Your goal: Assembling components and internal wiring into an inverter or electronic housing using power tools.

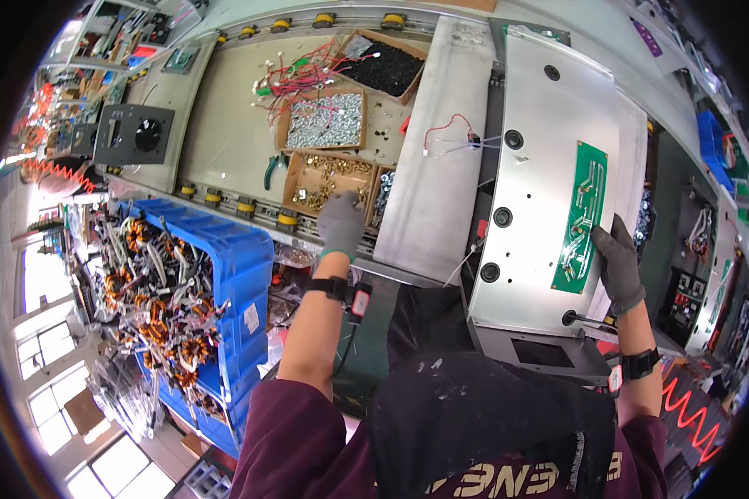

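Observation:
My left hand [341,223], in a grey glove, reaches over the near edge of a cardboard box of small brass-coloured fasteners [312,193]. Its fingers are curled downward at the box, and whatever lies between their tips is hidden. A dark grey glove covers my right hand [620,264], which rests at the right edge of a green circuit board [588,187]. Its fingers are stretched out and apart, one tip touching or just over the board. The board lies on a long silver metal panel [528,241] with several round black grommets along it.
Boxes of silver screws [326,121] and black small parts [383,68] stand beyond, beside red wiring [295,75]. Green-handled pliers [271,170] lie left of the fasteners. A blue crate [245,258] of copper coils stands left. Yellow rollers [287,218] line the bench edge.

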Motion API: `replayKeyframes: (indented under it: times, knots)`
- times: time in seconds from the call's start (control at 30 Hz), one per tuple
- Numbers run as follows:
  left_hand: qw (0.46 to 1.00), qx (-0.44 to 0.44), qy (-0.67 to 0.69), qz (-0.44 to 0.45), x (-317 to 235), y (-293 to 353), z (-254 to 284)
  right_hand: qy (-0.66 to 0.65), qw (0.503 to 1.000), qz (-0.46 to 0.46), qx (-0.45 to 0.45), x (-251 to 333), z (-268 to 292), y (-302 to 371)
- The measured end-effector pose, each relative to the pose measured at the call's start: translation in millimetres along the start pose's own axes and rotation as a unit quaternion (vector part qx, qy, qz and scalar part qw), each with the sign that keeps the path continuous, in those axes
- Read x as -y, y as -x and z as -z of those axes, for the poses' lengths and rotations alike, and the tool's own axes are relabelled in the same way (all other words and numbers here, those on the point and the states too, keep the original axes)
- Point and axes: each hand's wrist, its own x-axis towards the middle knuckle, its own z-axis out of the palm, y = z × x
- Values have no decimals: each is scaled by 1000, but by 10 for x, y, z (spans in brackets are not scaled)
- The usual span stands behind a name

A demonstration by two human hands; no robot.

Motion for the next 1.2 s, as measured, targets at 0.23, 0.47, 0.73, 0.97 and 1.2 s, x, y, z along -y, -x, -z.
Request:
replayKeyframes:
  times: [0.23,0.47,0.73,0.97,1.2]
  knots:
    - [980,172,-93,-37,288,-458,-110,40,999,-22,-16,-43,67,-36]
    - [976,168,23,-136,666,-605,-90,84,996,-36,8,20,110,-37]
    - [709,237,657,98,915,-501,68,94,995,-43,2,-8,192,-29]
    - [961,115,249,-37,635,-695,-203,121,992,-44,4,48,150,-58]
    - [989,138,24,-50,255,-603,-173,139,988,-59,-19,52,130,16]
